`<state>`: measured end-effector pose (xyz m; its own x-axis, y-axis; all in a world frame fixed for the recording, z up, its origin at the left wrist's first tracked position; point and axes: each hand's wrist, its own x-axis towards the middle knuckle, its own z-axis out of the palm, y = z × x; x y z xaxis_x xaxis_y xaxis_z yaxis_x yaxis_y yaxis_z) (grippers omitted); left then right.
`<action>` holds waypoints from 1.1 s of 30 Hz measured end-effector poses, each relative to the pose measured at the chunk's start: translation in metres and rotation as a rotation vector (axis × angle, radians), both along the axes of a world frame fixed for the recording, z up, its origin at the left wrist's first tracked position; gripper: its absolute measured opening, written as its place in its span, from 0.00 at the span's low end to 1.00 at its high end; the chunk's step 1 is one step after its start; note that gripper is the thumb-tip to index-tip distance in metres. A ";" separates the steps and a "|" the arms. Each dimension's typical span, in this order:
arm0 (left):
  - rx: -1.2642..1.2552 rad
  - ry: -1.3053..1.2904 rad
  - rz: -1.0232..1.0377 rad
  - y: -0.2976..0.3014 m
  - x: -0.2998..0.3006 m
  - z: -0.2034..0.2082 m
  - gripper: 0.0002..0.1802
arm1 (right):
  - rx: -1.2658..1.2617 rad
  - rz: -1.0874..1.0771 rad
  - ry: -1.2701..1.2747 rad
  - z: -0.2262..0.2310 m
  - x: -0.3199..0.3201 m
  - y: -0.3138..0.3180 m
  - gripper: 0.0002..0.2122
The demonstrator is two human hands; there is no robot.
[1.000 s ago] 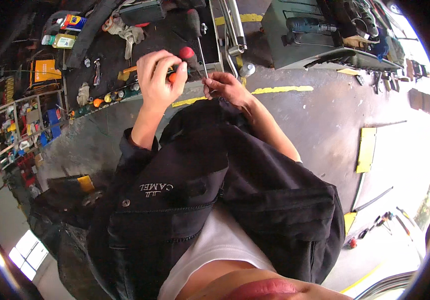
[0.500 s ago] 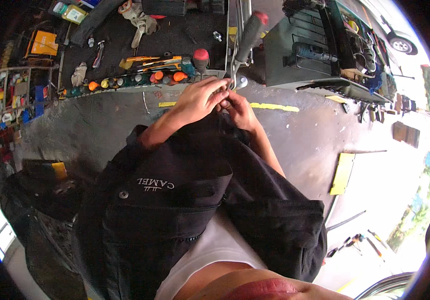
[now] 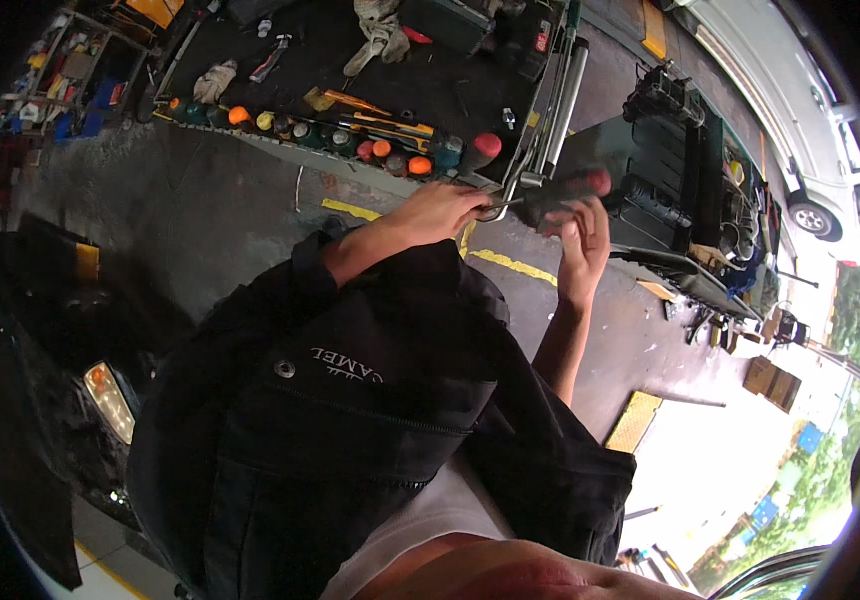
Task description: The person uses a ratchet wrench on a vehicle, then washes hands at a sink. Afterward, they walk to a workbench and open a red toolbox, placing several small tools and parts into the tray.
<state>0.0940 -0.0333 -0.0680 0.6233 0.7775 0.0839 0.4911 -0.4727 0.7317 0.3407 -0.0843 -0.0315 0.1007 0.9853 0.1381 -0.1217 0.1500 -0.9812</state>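
A hand tool with a thick black grip, a red end and a thin metal shaft (image 3: pixel 572 190) lies almost level between my hands, its grip blurred. My left hand (image 3: pixel 440 212) is closed, pinching the tool's metal end at the near corner of a tool cart. My right hand (image 3: pixel 582 245) has its fingers curled against the black grip from below, thumb up. What the shaft's tip looks like is hidden by my left fingers.
The tool cart (image 3: pixel 350 75) has a black mat with gloves (image 3: pixel 378 38) and a row of coloured handles (image 3: pixel 335 138) along its near edge. A black cabinet (image 3: pixel 640 165) stands right. A dark car's headlight (image 3: pixel 110 400) shows left; a white car (image 3: pixel 785 100) stands far right.
The tool has tipped from upright to nearly level, its red end swinging right. My right hand has moved right from the shaft to the grip. The view has turned and shifted.
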 end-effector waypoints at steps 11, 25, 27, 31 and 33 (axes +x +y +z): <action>-0.173 -0.031 0.082 -0.008 -0.011 -0.054 0.14 | -0.087 0.041 -0.290 0.016 -0.040 0.033 0.20; -0.203 -0.066 0.333 -0.016 -0.049 -0.074 0.12 | 0.088 -0.047 -0.478 0.030 -0.060 0.049 0.19; -0.199 -0.046 0.321 -0.017 -0.049 -0.074 0.12 | 0.115 -0.026 -0.585 0.029 -0.064 0.049 0.19; -0.173 -0.042 0.291 -0.016 -0.049 -0.075 0.14 | 0.133 -0.002 -0.593 0.023 -0.066 0.051 0.20; -0.148 -0.052 0.276 -0.016 -0.049 -0.078 0.15 | 0.171 0.008 -0.618 0.024 -0.069 0.052 0.21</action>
<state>0.0453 -0.0493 -0.1462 0.3846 0.9230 -0.0162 0.5461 -0.2133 0.8101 0.2716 -0.0326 -0.0075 -0.0549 0.9446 0.3236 0.4574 0.3119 -0.8327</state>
